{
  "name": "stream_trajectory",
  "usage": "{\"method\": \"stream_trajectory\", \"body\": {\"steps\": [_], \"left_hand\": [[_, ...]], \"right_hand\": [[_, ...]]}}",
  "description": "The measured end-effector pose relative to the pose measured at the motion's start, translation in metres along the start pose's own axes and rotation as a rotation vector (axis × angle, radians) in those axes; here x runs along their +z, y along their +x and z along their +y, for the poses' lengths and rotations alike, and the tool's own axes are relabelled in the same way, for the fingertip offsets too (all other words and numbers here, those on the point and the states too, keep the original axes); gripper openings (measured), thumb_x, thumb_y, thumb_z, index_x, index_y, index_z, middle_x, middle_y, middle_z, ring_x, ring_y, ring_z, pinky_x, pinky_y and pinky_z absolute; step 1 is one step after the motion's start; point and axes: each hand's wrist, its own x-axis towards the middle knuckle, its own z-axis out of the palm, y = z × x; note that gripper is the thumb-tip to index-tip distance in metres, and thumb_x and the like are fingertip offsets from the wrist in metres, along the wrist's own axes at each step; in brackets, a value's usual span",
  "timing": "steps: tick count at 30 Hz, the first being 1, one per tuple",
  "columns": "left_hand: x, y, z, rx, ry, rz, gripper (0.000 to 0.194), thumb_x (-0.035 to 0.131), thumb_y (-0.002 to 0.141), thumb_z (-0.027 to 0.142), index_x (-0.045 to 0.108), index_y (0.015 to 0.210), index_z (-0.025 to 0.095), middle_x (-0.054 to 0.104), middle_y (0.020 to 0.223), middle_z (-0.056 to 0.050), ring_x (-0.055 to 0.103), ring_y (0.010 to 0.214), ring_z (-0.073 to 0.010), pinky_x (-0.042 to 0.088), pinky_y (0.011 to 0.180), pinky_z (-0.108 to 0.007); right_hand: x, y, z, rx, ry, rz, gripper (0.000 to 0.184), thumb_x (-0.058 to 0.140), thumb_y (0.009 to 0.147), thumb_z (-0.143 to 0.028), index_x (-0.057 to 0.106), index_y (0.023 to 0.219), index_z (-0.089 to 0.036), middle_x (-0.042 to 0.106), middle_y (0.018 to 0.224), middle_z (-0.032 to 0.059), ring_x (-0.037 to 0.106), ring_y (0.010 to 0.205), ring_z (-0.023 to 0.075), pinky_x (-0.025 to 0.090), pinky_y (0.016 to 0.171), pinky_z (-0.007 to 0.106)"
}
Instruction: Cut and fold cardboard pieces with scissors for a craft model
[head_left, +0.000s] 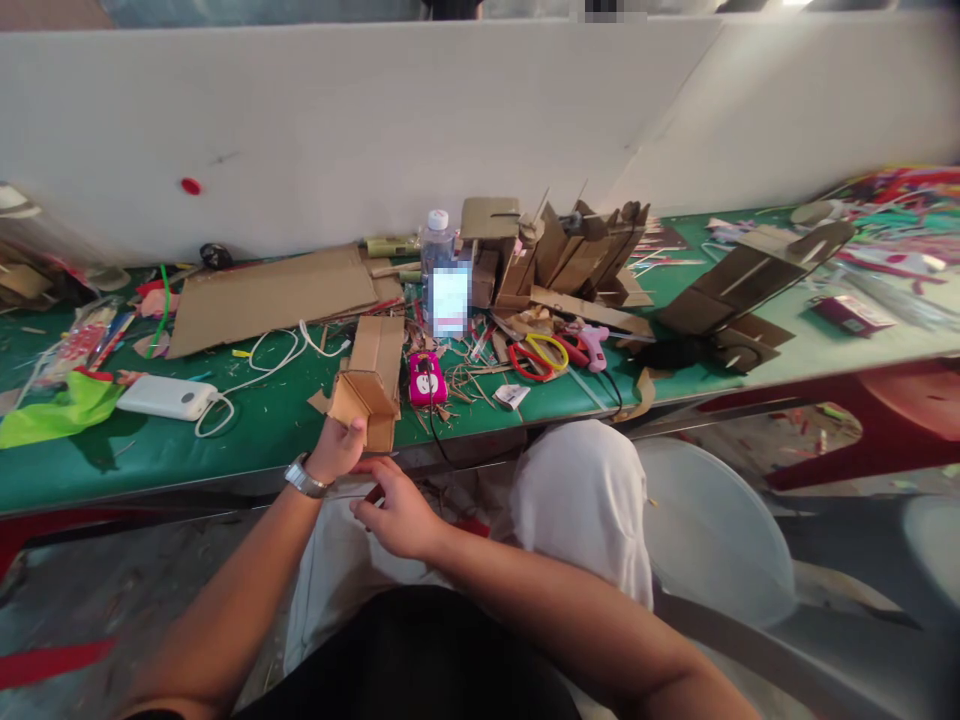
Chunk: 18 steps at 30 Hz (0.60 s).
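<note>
Our left hand (337,450) pinches the folded cardboard piece (367,385) between thumb and fingers at the green table's (262,470) near edge, left of the pink power strip (427,380). Clutter crowds the far side; bare green surface lies open to the left along the near edge. Our right hand (397,510) curls loosely, partly open, just below the piece, forearm slanting in from the near right.

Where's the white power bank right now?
In the head view, the white power bank lies on the left part of the green table, just to the right of the bright green sheet.
</note>
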Motion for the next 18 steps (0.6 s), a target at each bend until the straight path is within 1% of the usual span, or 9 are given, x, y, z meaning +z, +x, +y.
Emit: {"method": "stream_trajectory", "body": {"steps": [2, 4, 6, 8, 12, 14, 18], "left_hand": [[0.0, -0.002, -0.003, -0.005, 0.011, -0.033, 0.091, 0.031, 0.091, 0.095, 0.074, 0.106, 0.016, 0.079, 0.094, -0.02, 0.076, 0.105, -0.0378, 0.062, 0.098, -0.051], [-0.001, -0.004, -0.006, -0.01, 0.029, -0.05, 0.09, 0.033, 0.09, 0.096, 0.075, 0.1, 0.017, 0.079, 0.091, -0.02, 0.077, 0.105, -0.0378, 0.062, 0.1, -0.051], [-0.001, -0.005, -0.007, -0.01, 0.044, -0.055, 0.09, 0.036, 0.088, 0.096, 0.075, 0.103, 0.017, 0.081, 0.101, -0.021, 0.076, 0.114, -0.0384, 0.059, 0.107, -0.052], [0.0, -0.005, -0.008, -0.011, 0.051, -0.06, 0.089, 0.037, 0.088, 0.096, 0.076, 0.107, 0.017, 0.081, 0.112, -0.022, 0.075, 0.12, -0.0382, 0.057, 0.111, -0.051], [0.0, -0.006, -0.008, -0.023, 0.056, -0.073, 0.086, 0.04, 0.089, 0.093, 0.077, 0.107, 0.018, 0.082, 0.115, -0.022, 0.076, 0.118, -0.0377, 0.059, 0.108, -0.051], [-0.001, -0.007, -0.008, -0.035, 0.061, -0.066, 0.085, 0.043, 0.087, 0.093, 0.077, 0.105, 0.017, 0.082, 0.112, -0.022, 0.076, 0.116, -0.0389, 0.059, 0.106, -0.053], [0.001, -0.009, -0.007, -0.061, 0.057, -0.033, 0.083, 0.045, 0.086, 0.093, 0.076, 0.102, 0.017, 0.081, 0.103, -0.021, 0.078, 0.105, -0.0378, 0.062, 0.097, -0.053]], "right_hand": [[-0.001, 0.001, -0.001, -0.006, 0.013, 0.016, 0.04, 0.072, 0.086, -0.01, 0.071, 0.125, -0.02, 0.065, 0.126, 0.0067, 0.07, 0.081, 0.013, 0.064, 0.081, 0.032], [-0.003, 0.002, -0.004, -0.018, 0.008, 0.034, 0.035, 0.072, 0.086, -0.009, 0.072, 0.119, -0.021, 0.067, 0.121, 0.0054, 0.07, 0.082, 0.0134, 0.062, 0.079, 0.03], [-0.006, 0.004, -0.008, -0.04, -0.02, 0.062, 0.03, 0.073, 0.085, -0.008, 0.074, 0.112, -0.02, 0.069, 0.113, 0.0046, 0.069, 0.085, 0.015, 0.059, 0.079, 0.029], [-0.01, 0.006, -0.012, -0.059, -0.043, 0.081, 0.023, 0.072, 0.085, -0.008, 0.075, 0.104, -0.019, 0.071, 0.101, 0.0028, 0.068, 0.084, 0.0157, 0.056, 0.076, 0.027], [-0.019, 0.008, -0.02, -0.083, -0.034, 0.097, 0.01, 0.065, 0.092, -0.014, 0.074, 0.096, -0.019, 0.068, 0.076, -0.0018, 0.062, 0.067, 0.0136, 0.049, 0.066, 0.025], [-0.025, 0.009, -0.024, -0.102, -0.029, 0.127, 0.01, 0.063, 0.095, -0.019, 0.073, 0.095, -0.019, 0.067, 0.073, -0.002, 0.06, 0.065, 0.0137, 0.047, 0.064, 0.025], [-0.037, 0.011, -0.031, -0.153, -0.03, 0.21, 0.01, 0.062, 0.096, -0.025, 0.069, 0.099, -0.019, 0.067, 0.08, -0.0004, 0.06, 0.069, 0.0147, 0.047, 0.067, 0.026]]}}
